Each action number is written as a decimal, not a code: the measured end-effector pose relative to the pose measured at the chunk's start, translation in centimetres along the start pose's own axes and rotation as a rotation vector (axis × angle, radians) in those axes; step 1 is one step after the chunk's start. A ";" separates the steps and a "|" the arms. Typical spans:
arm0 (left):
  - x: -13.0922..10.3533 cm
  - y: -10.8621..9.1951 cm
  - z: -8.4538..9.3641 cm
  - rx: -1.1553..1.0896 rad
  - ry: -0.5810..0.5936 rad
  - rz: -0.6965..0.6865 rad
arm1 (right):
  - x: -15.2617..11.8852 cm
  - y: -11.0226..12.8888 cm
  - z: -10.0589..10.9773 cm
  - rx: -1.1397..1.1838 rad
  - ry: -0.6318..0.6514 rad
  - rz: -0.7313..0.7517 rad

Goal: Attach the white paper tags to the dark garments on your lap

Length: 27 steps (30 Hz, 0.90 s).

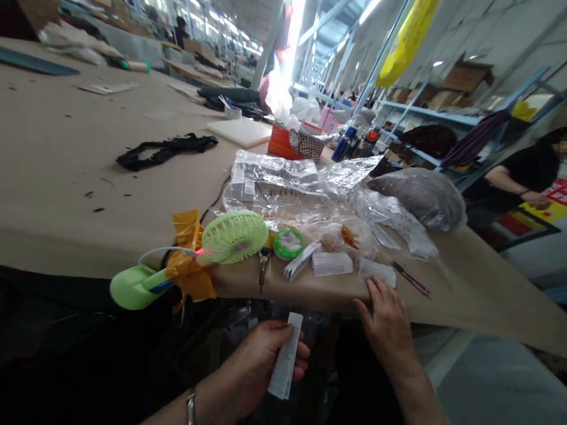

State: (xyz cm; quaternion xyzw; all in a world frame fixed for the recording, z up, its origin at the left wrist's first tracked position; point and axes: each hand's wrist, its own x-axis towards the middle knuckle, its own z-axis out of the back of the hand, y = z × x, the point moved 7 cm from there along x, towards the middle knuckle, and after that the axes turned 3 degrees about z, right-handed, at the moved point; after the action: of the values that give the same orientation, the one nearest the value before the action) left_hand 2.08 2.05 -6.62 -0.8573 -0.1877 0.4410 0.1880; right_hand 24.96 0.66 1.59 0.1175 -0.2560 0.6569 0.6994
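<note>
My left hand [266, 354] is closed on a narrow white printed label strip [286, 360], pinned under the thumb in front of the table edge. At the table's front edge, my right hand [390, 324] lies with its fingers outstretched. Its fingertips reach the lower edge of a flat stack of printed labels [376, 273]; whether they press on it I cannot tell. Left of that stack lie a second label stack [332, 264] and a fanned, tilted bundle of labels [301, 262]. Thread snips [411, 280] with dark handles rest to the right.
A green fan [234, 236] is taped at the front edge. Beside it are a pointed tool [263, 265] and a green tape roll [287, 243]. Clear plastic bags [274, 183] lie behind. A black cloth strip [166, 150] is at left. Another person [522, 165] stands at right.
</note>
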 end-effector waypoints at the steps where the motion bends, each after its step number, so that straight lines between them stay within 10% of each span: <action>1: 0.1 0.1 0.1 0.004 -0.003 0.002 | -0.3 0.0 0.2 0.023 -0.013 0.012; 11: -0.5 -0.1 0.0 0.019 -0.052 0.010 | -0.7 -1.5 3.0 0.526 -0.255 -0.088; 21: -1.1 -1.1 -1.8 -0.010 0.077 -0.099 | -1.8 13.3 6.0 0.918 -0.173 0.315; 27: -1.3 -1.0 -0.9 -0.151 0.026 -0.115 | -3.4 14.5 5.1 0.883 -0.088 0.443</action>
State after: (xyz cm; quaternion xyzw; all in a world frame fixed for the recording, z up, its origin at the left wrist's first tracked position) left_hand 1.91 2.16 -4.74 -0.8625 -0.2670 0.4028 0.1502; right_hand 9.70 -3.22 1.62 0.3729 -0.0015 0.8298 0.4152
